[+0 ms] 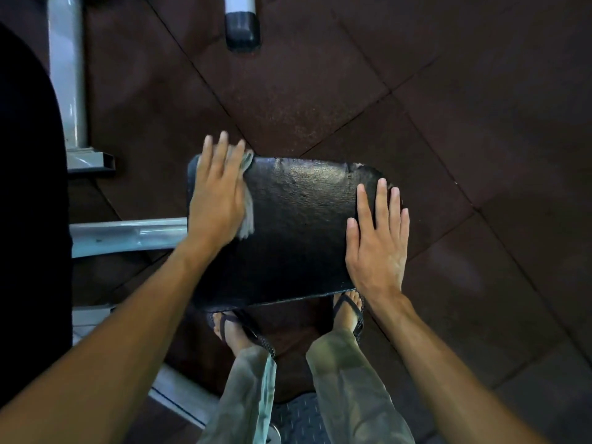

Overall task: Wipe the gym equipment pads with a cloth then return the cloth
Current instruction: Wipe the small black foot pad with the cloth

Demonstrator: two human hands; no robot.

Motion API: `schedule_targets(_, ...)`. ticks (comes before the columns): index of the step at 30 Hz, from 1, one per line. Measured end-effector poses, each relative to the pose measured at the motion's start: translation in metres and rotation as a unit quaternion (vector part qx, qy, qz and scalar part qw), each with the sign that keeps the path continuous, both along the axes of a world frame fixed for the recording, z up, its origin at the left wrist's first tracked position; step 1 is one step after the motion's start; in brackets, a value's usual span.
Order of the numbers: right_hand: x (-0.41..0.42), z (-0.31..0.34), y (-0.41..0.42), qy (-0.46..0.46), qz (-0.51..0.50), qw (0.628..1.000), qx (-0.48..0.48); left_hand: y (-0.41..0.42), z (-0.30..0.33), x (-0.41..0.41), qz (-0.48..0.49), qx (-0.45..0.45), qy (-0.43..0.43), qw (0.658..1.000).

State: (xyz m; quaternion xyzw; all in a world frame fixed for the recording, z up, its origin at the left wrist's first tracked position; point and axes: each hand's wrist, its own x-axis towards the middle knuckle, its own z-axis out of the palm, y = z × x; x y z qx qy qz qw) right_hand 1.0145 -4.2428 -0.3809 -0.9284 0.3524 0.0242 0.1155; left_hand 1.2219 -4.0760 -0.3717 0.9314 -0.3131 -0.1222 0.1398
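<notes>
A black pad (294,232) is sitting in the middle of the frame, its surface shining and its far right corner looking cracked. The left hand (217,200) is lying flat on the pad's upper left corner, fingers spread and unclenched, pressing a grey cloth (247,200) against the pad; the cloth is showing along the hand's right edge and beside the fingertips, with most of it hidden under the palm. The right hand (378,248) is resting palm-down on the pad's right edge, fingers straight and together, gripping nothing. Both bare forearms are reaching in from the bottom corners. Below the pad, two feet in sandals (349,312) are standing on the dark tiled floor (448,91), with loose greenish trousers (349,389) above them. Grey frame tubes (128,235) are running along the left side, one meeting the pad's left edge, and a tube end with a black cap (242,28) is showing at the top.
</notes>
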Motion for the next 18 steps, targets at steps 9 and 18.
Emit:
schedule_targets(9, -0.001, -0.003, -0.001, 0.005, 0.009, 1.0, 0.003, -0.041, 0.001, -0.078, -0.155, -0.009, -0.027, 0.988)
schedule_targets(18, 0.0, -0.003, 0.0, 0.007, 0.01, 1.0, -0.003, 0.032, 0.001, -0.105, -0.004, -0.022, -0.001, 1.0)
